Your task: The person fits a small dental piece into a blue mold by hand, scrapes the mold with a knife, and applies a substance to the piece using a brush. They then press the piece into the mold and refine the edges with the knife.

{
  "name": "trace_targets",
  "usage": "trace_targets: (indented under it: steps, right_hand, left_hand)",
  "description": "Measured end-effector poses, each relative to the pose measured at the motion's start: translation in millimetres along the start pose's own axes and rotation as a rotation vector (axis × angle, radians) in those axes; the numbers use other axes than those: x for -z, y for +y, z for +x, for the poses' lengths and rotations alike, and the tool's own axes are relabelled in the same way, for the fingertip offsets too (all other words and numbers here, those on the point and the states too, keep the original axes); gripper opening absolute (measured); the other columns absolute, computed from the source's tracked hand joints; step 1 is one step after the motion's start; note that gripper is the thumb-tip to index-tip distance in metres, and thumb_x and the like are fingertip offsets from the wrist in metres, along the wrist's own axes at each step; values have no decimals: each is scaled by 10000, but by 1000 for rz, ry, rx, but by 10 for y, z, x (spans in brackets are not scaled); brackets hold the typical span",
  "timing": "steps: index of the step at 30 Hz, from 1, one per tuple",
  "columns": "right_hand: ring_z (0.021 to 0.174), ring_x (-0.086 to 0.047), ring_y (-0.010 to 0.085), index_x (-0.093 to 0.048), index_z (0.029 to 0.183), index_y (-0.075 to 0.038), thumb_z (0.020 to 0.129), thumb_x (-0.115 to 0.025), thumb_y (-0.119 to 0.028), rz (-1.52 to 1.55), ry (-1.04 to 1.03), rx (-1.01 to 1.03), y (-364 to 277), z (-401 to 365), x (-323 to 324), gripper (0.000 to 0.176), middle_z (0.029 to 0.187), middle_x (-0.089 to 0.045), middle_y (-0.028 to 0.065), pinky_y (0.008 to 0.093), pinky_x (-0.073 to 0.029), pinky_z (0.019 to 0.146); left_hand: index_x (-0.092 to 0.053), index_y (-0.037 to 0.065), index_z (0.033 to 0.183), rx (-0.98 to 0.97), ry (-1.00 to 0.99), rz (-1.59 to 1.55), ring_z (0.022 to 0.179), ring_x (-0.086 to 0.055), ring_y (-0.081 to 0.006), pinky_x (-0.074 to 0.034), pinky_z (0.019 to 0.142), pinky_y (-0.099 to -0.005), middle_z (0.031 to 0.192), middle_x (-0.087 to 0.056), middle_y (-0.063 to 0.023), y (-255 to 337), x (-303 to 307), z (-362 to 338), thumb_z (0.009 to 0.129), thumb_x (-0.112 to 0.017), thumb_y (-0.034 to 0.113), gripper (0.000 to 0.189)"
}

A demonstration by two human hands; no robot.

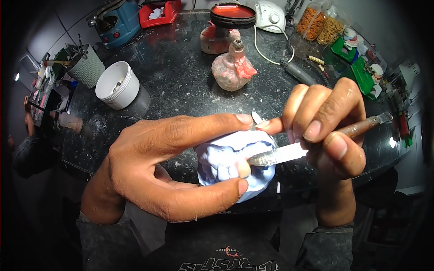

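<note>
A pale blue dental cast [217, 158] with moulded teeth is held up above the table's near edge. My left hand [153, 158] grips it from the left, with the index finger along its top and the thumb at its lower front. In my right hand [332, 122] is a knife with a brown handle [359, 128]. Its flat blade [280, 154] points left and its tip rests on the cast, near a yellowish piece [242, 168] by the teeth. A fingertip of my right hand touches the cast's upper edge.
On the dark table [172, 81] stand a white tub [117, 86], a stained glass bottle [232, 70], a round red-topped stand [233, 16] and a corded handpiece [298, 72]. Green trays [361, 77] lie at right. Another person's arm [29, 119] shows at far left.
</note>
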State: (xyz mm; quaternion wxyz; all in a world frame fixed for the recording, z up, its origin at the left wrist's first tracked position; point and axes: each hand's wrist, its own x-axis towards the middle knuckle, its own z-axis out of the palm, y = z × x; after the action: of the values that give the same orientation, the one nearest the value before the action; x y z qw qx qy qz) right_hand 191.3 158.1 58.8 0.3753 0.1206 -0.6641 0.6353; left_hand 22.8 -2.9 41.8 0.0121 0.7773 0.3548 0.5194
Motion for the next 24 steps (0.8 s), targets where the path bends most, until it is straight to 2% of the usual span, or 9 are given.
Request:
trace_targets:
  steps: [3,11,24]
  right_hand:
    - [642,-503,198,-511,832,-34,854,-643,-282,-2,-15,6,4,0,9,282,691,-523,113,359,-566,634]
    - [613,-490,184,-510,814,-46,840,-646,-282,-29,11,-14,-23,4,-13,273,672,-521,96,303,-480,581]
    - [616,-491,186,-512,818,-48,838,-656,-286,-20,8,1,3,1,-10,279,674,-521,98,315,-520,575]
  left_hand:
    - [-654,69,991,-44,-5,25,960,-697,-448,-618,789,-443,1218,-522,-420,-26,4,3,818,-739,-23,213]
    - [-664,102,1008,8,-21,56,982,-701,-410,-624,780,-421,1225,-543,-389,23,28,-2,859,-722,29,176]
    - [-676,126,1031,57,-22,95,986,-707,-363,-619,764,-380,1191,-591,-365,65,40,5,808,-774,62,252]
